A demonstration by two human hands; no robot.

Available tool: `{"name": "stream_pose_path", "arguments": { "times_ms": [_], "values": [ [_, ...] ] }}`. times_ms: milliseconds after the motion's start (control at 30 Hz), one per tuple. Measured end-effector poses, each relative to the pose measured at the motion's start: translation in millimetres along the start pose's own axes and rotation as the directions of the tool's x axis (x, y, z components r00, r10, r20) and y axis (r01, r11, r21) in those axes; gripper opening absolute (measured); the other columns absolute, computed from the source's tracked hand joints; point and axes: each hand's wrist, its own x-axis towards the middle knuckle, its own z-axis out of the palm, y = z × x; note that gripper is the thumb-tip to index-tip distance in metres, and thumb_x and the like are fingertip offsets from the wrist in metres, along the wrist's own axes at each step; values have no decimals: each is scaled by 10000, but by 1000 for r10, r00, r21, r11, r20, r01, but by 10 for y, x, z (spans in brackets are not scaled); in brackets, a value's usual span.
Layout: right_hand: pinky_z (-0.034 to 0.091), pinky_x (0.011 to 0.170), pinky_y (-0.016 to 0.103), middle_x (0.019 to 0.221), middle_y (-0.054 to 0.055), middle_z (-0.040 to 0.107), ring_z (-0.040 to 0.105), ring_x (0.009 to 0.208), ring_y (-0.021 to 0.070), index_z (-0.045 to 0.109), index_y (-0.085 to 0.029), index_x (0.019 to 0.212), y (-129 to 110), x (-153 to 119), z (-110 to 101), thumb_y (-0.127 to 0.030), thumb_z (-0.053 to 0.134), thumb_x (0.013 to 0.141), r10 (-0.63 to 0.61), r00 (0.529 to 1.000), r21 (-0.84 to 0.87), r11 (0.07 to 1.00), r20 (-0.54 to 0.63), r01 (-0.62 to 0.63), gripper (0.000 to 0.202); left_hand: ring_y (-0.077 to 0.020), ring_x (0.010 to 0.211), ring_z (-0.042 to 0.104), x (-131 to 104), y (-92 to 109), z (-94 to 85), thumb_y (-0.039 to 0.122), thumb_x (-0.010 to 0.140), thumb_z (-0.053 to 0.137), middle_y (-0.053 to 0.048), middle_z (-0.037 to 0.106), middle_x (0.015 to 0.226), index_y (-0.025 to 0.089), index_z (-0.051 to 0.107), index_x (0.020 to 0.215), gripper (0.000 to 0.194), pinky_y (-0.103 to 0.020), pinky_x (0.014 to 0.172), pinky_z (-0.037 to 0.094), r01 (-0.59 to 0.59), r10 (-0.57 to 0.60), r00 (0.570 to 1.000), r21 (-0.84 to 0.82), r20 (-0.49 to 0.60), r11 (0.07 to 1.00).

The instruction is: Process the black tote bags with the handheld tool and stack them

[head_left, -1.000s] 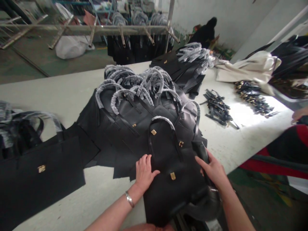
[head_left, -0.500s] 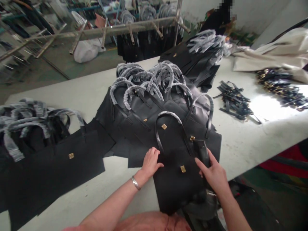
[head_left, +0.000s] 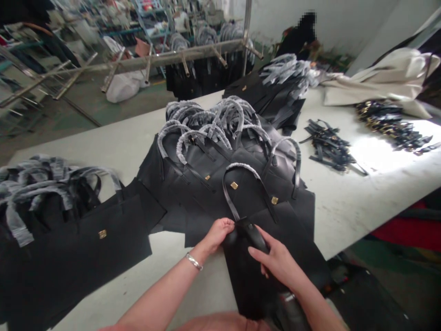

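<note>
A black bag panel [head_left: 248,285] lies in front of me, with a gold clasp [head_left: 234,185] on the panel behind it. One end of its black bag handle [head_left: 229,195], partly wrapped in pale film, comes down to my left hand [head_left: 219,233], whose fingertips are pinched together there. My right hand [head_left: 275,259] is wrapped round a long black blunt-ended tool [head_left: 251,233], stapler-like in shape, though its kind is not clear. The tool's front end sits over the handle end, right beside my left fingertips, and covers part of the panel.
More black bag panels with film-wrapped handles are heaped behind [head_left: 193,193] and at left [head_left: 79,239]. Short black straps [head_left: 330,145], metal-fitted straps [head_left: 389,122] and beige cloth [head_left: 375,87] lie at right on the white table [head_left: 351,202]. A metal rack [head_left: 165,59] stands beyond.
My right hand has brought the black tool leftward, from the right edge of the panel to the left end of the handle. My left fingers have closed from a spread pose.
</note>
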Motion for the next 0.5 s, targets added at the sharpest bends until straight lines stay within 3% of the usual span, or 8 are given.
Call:
{"name": "stream_pose_path", "arguments": {
  "times_ms": [67,233,333,400,500],
  "values": [
    [484,402,225,470,-95,582,580,394,153,378,-223,1500,-43,9,-7,-403,634,821,-24,998,2,1000,-49,24,748,-94,547,505,9,21,12,460,637,800,2,611,656,138,620,784,397,-209,547,370,6,-6,1000,-23,0,1000],
    [451,365,201,531,-75,621,586,394,142,436,-245,1471,-73,-4,-19,-362,649,804,-16,1000,-32,999,21,17,710,-82,542,509,9,47,42,469,612,820,5,616,659,133,608,760,424,-199,543,377,-9,8,1000,-67,-24,998],
    [490,412,228,446,-90,573,584,391,157,404,-213,1491,-49,49,-92,-411,642,821,-33,986,-35,999,-165,28,738,-74,510,498,-38,138,40,464,592,843,4,607,624,126,601,725,437,-190,514,365,-13,11,999,-68,-34,998],
    [505,435,245,423,-94,565,590,395,168,380,-212,1504,5,52,-208,-447,641,824,-31,964,-32,999,-263,23,766,-91,530,543,-126,305,1,441,588,858,-5,632,647,127,612,757,433,-201,542,417,-15,13,1000,-117,-21,993],
    [511,451,262,430,-89,571,612,419,186,348,-209,1523,157,-61,-443,-496,632,823,-5,931,-34,999,-366,-7,808,-148,617,640,-393,758,-111,370,643,844,-22,689,739,144,647,882,384,-257,626,516,-65,66,998,-255,-3,965]
  ]
}}
